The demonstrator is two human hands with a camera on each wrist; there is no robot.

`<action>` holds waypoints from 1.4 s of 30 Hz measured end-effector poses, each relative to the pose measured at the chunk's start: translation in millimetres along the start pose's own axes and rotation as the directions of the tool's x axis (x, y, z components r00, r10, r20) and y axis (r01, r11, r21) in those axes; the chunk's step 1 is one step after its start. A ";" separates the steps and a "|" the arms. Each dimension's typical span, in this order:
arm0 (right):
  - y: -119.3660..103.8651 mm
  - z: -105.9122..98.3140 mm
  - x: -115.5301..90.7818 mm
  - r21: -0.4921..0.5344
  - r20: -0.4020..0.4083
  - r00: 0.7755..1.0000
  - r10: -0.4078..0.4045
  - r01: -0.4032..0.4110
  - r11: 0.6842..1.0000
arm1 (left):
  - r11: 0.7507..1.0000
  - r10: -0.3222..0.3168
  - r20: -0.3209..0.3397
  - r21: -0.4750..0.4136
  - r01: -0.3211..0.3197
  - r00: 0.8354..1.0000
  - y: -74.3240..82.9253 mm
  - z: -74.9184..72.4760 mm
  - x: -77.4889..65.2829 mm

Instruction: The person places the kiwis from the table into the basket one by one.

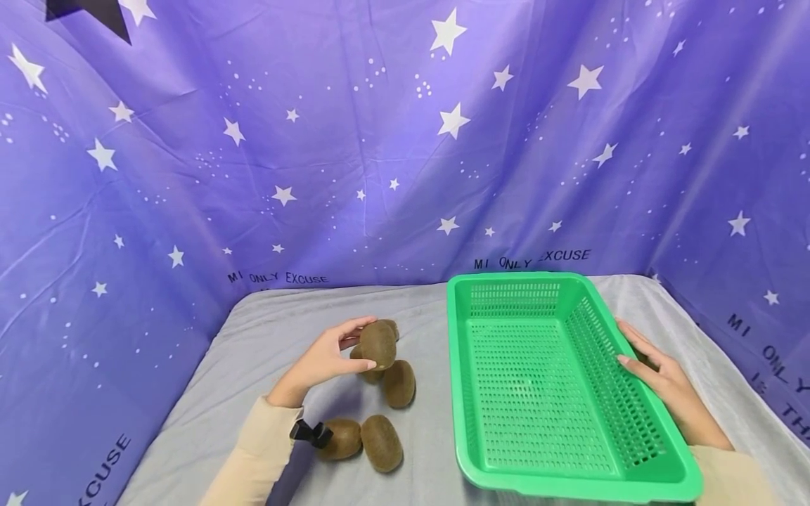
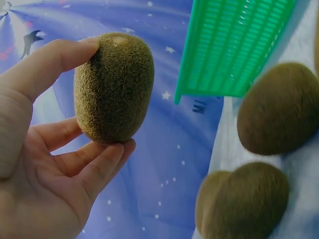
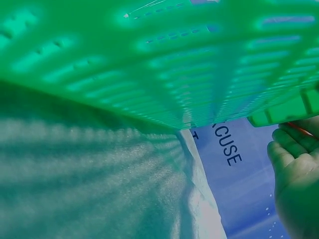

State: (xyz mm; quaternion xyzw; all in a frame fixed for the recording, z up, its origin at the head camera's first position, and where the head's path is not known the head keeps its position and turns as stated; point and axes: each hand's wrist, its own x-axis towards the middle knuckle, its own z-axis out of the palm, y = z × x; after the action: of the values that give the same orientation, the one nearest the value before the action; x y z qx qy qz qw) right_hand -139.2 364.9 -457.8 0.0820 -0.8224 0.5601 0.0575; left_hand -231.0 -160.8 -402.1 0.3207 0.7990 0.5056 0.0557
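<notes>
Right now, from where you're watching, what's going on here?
A person is handling kiwifruits beside a green plastic basket. The left hand holds one kiwifruit raised off the grey cloth, with more kiwifruits lying close below and beside it. The right hand holds the green plastic basket by its right rim. Every kiwifruit in view is outside the basket.

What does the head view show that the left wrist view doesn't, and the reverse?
Only the head view: the right hand touching the green basket, and the left sleeve.
Only the left wrist view: the palm side of the left hand.
Both: the left hand, held kiwi, other kiwis, green basket and starry cloth.
</notes>
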 end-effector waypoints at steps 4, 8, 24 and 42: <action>-1.3 -0.3 1.4 -0.050 -0.005 1.000 -0.011 0.011 0.999 | 0.999 0.008 -0.008 -0.035 -0.008 1.000 3.5 7.3 6.0; -1.3 0.1 1.1 -0.074 -0.015 1.000 -0.010 0.009 0.997 | 0.997 -0.010 0.005 -0.080 0.010 1.000 6.8 14.3 11.4; -1.1 -0.4 0.4 -0.012 -0.010 1.000 -0.027 0.027 1.000 | 0.998 0.044 0.050 -0.057 -0.041 0.998 46.0 42.9 32.7; -2.0 0.8 0.6 -0.074 -0.029 0.999 -0.021 0.019 0.997 | 0.995 0.042 0.123 -0.100 -0.029 0.992 26.5 93.3 63.5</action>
State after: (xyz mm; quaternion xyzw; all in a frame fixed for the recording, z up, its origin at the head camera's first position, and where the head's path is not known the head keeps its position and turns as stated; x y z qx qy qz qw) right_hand -139.4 363.4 -456.1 0.0797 -0.8406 0.5301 0.0780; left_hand -230.3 -45.2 -409.8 0.3629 0.7624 0.5239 0.1123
